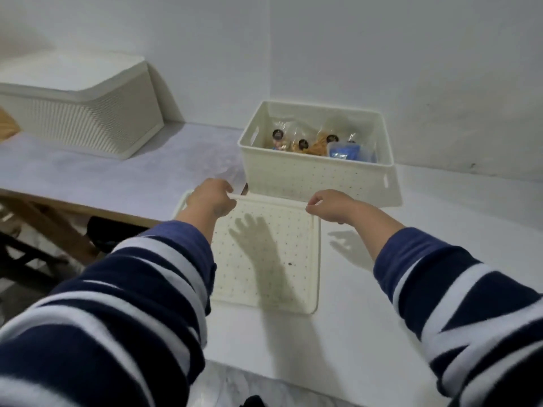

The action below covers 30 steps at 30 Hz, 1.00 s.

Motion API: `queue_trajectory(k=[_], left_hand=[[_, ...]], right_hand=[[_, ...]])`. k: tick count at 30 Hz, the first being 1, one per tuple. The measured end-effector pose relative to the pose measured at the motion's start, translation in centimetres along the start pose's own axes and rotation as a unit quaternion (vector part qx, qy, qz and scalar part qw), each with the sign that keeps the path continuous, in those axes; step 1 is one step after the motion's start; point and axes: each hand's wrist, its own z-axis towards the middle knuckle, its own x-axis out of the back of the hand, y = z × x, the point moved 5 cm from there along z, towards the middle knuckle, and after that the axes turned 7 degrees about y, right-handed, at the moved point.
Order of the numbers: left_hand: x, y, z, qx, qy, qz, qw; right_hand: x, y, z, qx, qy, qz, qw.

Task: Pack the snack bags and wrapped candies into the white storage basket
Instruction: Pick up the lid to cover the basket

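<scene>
Basket (pixel 317 177) on white table (pixel 440 245), corner

- A white table (pixel 440 274) carried everything.
- The white storage basket (pixel 318 171) stood on it near the wall corner.
- A perforated white lid (pixel 264 259) lay just in front of the basket.
- A lidded ribbed basket (pixel 88 113) stood well to the open basket's left, by the wall.

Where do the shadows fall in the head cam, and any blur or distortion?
Head view: hand shadows fall on the lid and the table beside it, nearer the camera than the left hand and right hand; light looks overhead-frontal; sleeves soft; wide-angle bends edges.
</scene>
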Motion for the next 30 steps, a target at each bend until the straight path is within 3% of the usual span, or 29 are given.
queue_trajectory(k=[8, 14, 19, 30], left_hand=[[-4.1, -10.9, -2.5, 0.082, -0.039, 0.018, 0.996], [-7.2, -16.4, -3.3, 0.142, -0.099, -0.008, 0.985], [-9.0, -17.7, -3.8, 0.149, -0.097, -0.107, 0.978], [-7.0, -18.5, -4.8, 0.125, -0.11, -0.144, 0.976]], right_hand=[[-10.2, 3.6, -0.5, -0.098, -0.014, 0.025, 0.995], [-15.5, 3.9, -0.9, -0.172, 0.039, -0.001, 0.984], [-16.5, 3.5, -0.6, -0.226, 0.057, 0.002, 0.972], [-13.5, 2.0, -2.0, -0.249, 0.12, 0.024, 0.961]])
